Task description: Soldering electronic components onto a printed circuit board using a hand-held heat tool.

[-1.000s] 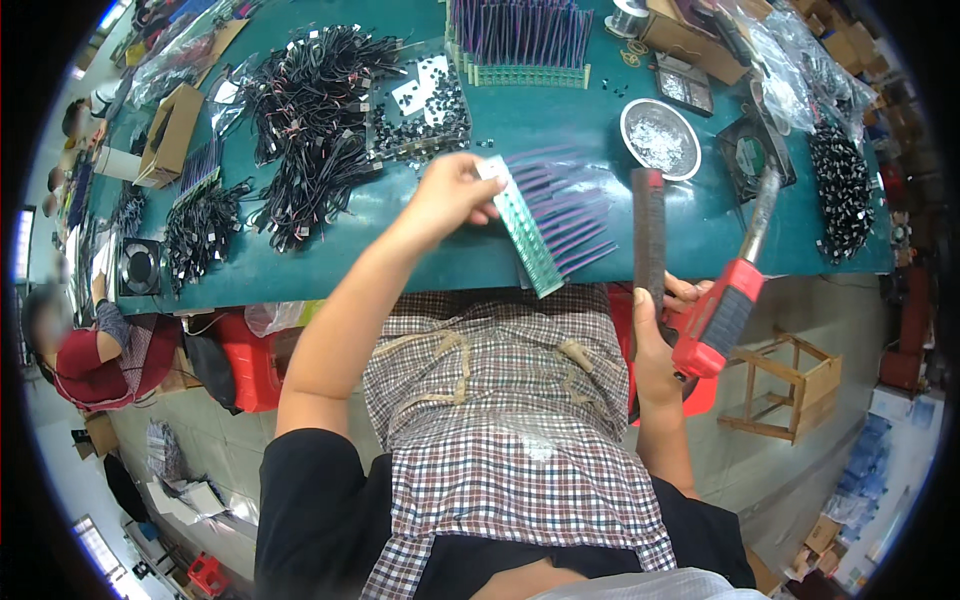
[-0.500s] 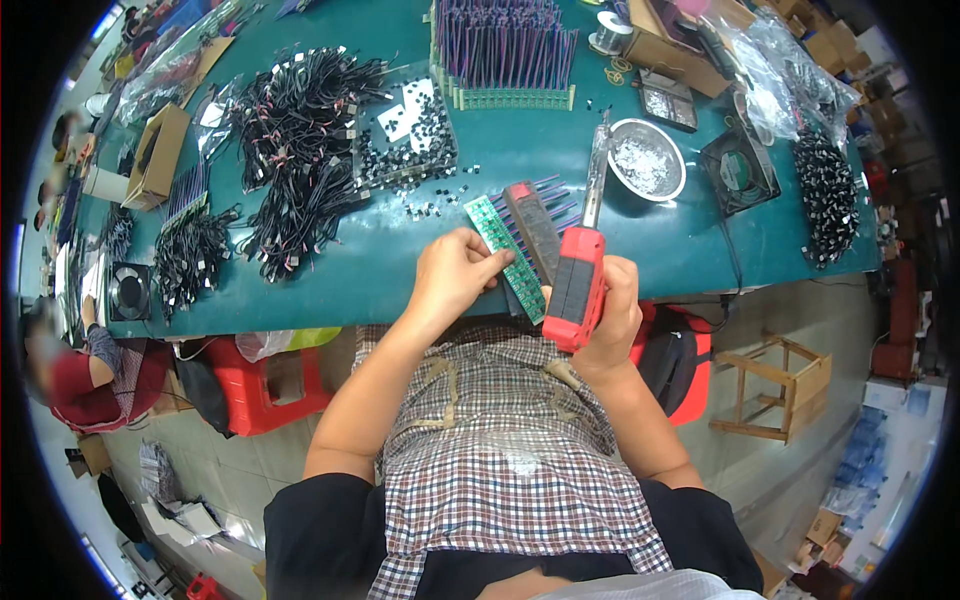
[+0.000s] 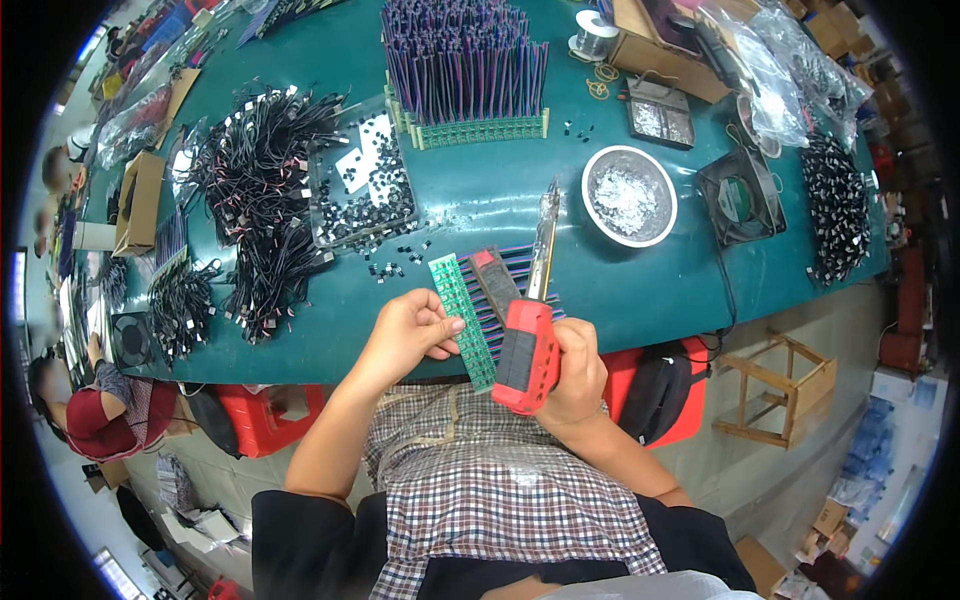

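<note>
My left hand [image 3: 415, 335] pinches the left long edge of a green circuit board strip [image 3: 462, 320] at the table's near edge. Thin purple and black wires [image 3: 518, 262] run from the strip to the right. Across them lies a dark bar with a reddish end [image 3: 493, 285]. My right hand [image 3: 575, 375] is wrapped round the red and black handle of a soldering gun [image 3: 525, 355]. Its long metal tip [image 3: 545, 235] points up and away, left of a metal bowl [image 3: 629, 197] with silvery bits inside, and apart from it.
Wired boards [image 3: 465, 80] stand in rows at the back. Left of them are a clear tray [image 3: 365, 180] of small black parts and black cable bundles [image 3: 265, 170]. A solder spool [image 3: 595, 35], a small tin [image 3: 658, 112] and a fan [image 3: 742, 195] lie rightward. A person [image 3: 110, 405] sits far left.
The view has shifted, so the table things sit lower in it. The soldering gun's tip has moved left, off the bowl's rim. Both hands keep their holds.
</note>
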Demonstrator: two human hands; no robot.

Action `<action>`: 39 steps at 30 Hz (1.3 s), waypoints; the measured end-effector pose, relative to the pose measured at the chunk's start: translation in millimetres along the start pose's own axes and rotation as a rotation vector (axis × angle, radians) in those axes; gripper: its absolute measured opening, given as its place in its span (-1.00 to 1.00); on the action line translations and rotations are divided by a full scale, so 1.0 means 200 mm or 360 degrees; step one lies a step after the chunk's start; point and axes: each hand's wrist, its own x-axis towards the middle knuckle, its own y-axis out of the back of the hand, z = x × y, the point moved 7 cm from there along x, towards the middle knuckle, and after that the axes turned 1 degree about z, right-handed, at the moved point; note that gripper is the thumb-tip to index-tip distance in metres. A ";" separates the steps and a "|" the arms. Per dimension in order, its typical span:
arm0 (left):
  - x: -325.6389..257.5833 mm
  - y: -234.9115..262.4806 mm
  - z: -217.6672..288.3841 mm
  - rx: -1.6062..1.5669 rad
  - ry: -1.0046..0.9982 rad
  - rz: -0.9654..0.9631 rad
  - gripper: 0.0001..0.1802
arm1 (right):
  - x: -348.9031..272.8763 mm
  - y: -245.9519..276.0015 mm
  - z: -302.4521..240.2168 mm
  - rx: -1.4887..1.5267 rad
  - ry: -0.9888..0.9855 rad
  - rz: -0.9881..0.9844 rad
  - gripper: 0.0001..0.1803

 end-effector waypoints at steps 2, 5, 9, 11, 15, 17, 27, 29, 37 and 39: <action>-0.01 0.00 -0.03 -0.0028 0.0048 0.0014 -0.79 | -0.02 -0.02 0.00 -0.0018 -0.0053 -0.0043 -0.38; 0.01 0.03 -0.05 -0.0091 -0.0047 0.0000 -0.78 | 0.03 -0.04 -0.01 -0.0020 0.0008 -0.0118 -0.36; 0.01 0.03 0.04 -0.0018 -0.0129 -0.0091 -0.80 | 0.05 -0.03 0.00 -0.0105 -0.0069 -0.0011 -0.39; 0.02 0.01 0.02 -0.0099 -0.0085 -0.0124 -0.78 | 0.06 -0.02 -0.01 -0.0191 -0.0055 -0.0022 -0.43; 0.04 -0.04 0.04 -0.0084 -0.0156 -0.0133 -0.77 | 0.09 -0.01 -0.01 -0.0253 -0.0005 -0.0102 -0.36; 0.04 -0.09 0.06 -0.0081 -0.0164 -0.0145 -0.77 | 0.09 0.01 -0.03 -0.0337 0.0026 -0.0048 -0.37; 0.09 -0.41 0.12 0.0183 -0.0371 -0.0211 -0.81 | 0.06 0.21 0.09 -0.0477 -0.0241 -0.0077 -0.40; 0.09 -0.44 0.16 0.0321 -0.0434 -0.0293 -0.76 | 0.08 0.21 0.08 -0.0583 -0.0071 -0.0023 -0.36; -0.02 0.09 0.30 0.1216 -0.1337 0.1188 -0.89 | 0.08 0.12 0.04 -0.0564 -0.0029 -0.0101 -0.34; -0.01 0.15 0.27 0.1351 -0.1428 0.1330 -0.89 | 0.06 0.10 -0.01 -0.0452 0.0030 -0.0097 -0.34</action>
